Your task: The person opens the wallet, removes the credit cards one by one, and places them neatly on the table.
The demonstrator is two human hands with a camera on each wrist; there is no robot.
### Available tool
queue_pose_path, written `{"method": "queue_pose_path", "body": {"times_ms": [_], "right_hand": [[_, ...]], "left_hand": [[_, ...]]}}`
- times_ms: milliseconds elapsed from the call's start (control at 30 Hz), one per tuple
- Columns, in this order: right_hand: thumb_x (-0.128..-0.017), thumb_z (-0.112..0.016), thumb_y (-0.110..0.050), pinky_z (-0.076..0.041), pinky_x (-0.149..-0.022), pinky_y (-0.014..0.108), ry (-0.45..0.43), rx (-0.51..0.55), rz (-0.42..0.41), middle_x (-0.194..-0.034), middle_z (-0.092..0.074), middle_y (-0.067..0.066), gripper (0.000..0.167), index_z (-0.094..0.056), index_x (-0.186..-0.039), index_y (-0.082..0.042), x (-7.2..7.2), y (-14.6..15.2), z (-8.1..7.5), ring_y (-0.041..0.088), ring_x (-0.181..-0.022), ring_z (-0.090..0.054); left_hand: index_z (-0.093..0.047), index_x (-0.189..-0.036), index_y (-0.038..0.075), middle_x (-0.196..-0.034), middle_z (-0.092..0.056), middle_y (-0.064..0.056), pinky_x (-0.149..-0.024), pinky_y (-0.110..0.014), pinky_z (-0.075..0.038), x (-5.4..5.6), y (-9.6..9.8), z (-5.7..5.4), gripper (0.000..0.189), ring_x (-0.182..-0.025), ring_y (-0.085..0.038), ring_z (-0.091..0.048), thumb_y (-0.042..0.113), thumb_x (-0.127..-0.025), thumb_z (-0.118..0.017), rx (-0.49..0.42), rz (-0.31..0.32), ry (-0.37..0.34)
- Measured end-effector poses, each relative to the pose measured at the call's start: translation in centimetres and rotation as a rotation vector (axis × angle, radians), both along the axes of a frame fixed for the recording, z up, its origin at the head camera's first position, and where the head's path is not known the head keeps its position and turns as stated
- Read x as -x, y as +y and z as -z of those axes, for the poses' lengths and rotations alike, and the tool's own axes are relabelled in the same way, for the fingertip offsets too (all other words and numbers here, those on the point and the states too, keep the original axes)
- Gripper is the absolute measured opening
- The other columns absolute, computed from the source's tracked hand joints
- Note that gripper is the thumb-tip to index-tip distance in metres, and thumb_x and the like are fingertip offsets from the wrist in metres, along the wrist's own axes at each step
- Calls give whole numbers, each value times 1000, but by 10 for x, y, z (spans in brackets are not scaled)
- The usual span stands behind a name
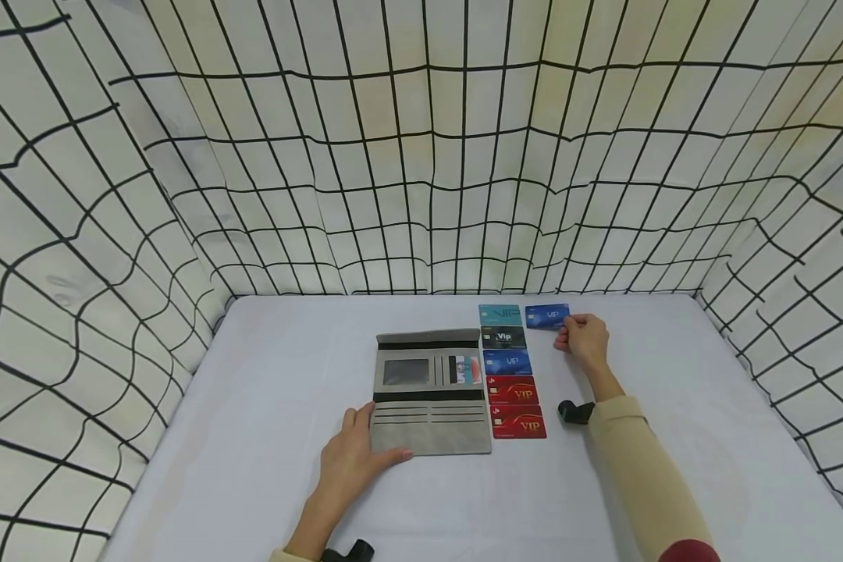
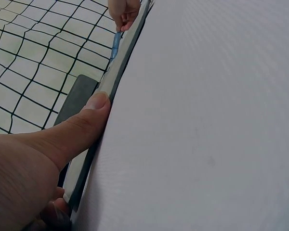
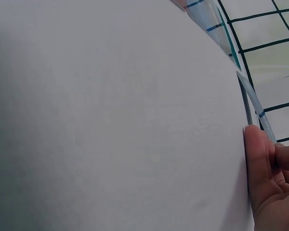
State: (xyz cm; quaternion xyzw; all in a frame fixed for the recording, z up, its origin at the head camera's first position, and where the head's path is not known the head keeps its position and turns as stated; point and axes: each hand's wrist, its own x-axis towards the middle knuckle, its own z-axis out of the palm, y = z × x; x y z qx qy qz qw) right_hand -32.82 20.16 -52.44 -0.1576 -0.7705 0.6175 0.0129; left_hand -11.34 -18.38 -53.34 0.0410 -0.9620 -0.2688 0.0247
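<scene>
A grey wallet (image 1: 432, 437) lies unfolded on the white table, with a patterned card (image 1: 467, 370) in its upper right slot. My left hand (image 1: 351, 457) rests at the wallet's lower left corner. In the left wrist view, its straight thumb (image 2: 82, 127) touches the wallet's edge. Beyond the wallet, at the back right, my right hand (image 1: 586, 341) pinches a blue VIP card (image 1: 546, 315) by its right end. The right wrist view shows this card (image 3: 255, 103) nearly edge-on, tilted between thumb and fingers.
Right of the wallet runs a column of cards: a teal one (image 1: 500, 314), a black one (image 1: 503, 337), a blue one (image 1: 507, 362) and two red ones (image 1: 512, 389). Black netting (image 1: 428, 183) over pale cloth surrounds the table (image 1: 253, 406) at the back and sides.
</scene>
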Motion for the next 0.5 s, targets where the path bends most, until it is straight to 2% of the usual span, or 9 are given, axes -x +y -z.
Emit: {"method": "queue_pose_path", "body": {"times_ms": [167,333,500], "right_hand": [[-103,-50,-12,-58,-57,25,-15,-46,-12,-78,-64,4,35,-52,-128,13,6,2,3,3,-50,-64],[-102,-51,-15,-57,-55,25,-34,-167,-22,-79,-62,4,33,-56,-122,11,11,1,5,2,-48,-62],[-101,-53,-17,-56,-52,24,-59,-243,-26,-70,-62,3,33,-60,-117,11,14,-2,2,4,-45,-61]], "left_hand": [[-49,-142,1,-110,-54,-12,-54,-33,-42,1,2,0,106,-63,-19,-52,61,-64,-86,-3,1,-7],[-49,-142,1,-110,-54,-12,-54,-34,-43,0,3,-1,106,-64,-19,-53,61,-63,-86,-9,-1,-11],[-49,-142,1,-110,-54,-13,-54,-34,-43,0,3,-3,105,-63,-19,-52,60,-63,-87,-8,-4,-7]]}}
